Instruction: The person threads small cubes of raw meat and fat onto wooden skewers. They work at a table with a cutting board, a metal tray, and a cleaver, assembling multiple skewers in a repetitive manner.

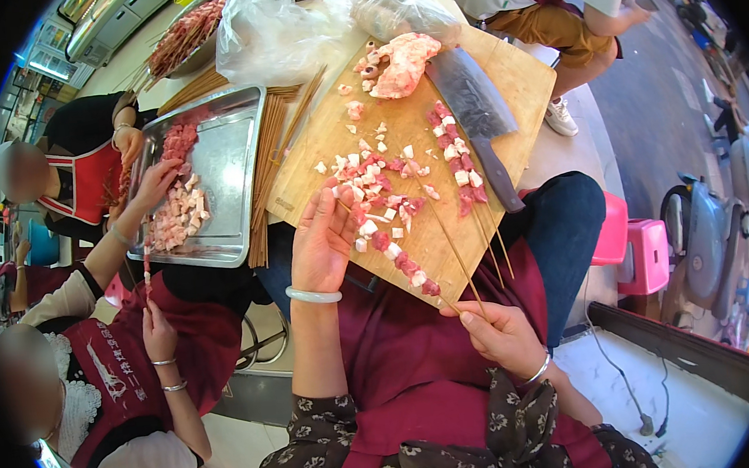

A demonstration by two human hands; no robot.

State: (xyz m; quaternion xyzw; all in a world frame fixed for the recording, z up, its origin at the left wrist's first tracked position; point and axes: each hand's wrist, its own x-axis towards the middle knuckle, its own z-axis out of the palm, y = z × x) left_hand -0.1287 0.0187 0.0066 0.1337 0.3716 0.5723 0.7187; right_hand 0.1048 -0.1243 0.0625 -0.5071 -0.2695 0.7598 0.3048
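My right hand (505, 337) grips the lower end of a wooden skewer threaded with alternating red meat and white fat cubes (397, 257). A second thin wooden skewer (443, 225), bare along most of its length, also runs up from that hand. At the loaded skewer's upper end, my left hand (322, 238) pinches a small whitish piece (339, 190) between thumb and finger. Loose meat and fat pieces (363, 175) lie on the wooden cutting board (500, 72) beyond my fingers. Several finished meat skewers (455, 155) rest together on the board to the right.
A cleaver (473, 101) lies at the board's right, near a large fatty chunk (404, 66). Left stand a metal tray (228, 179) with cubes, bundled bare sticks (269, 156) and a bowl of skewers (184, 41). A co-worker's hand (162, 178) reaches into the tray. Plastic bags (279, 30) lie behind.
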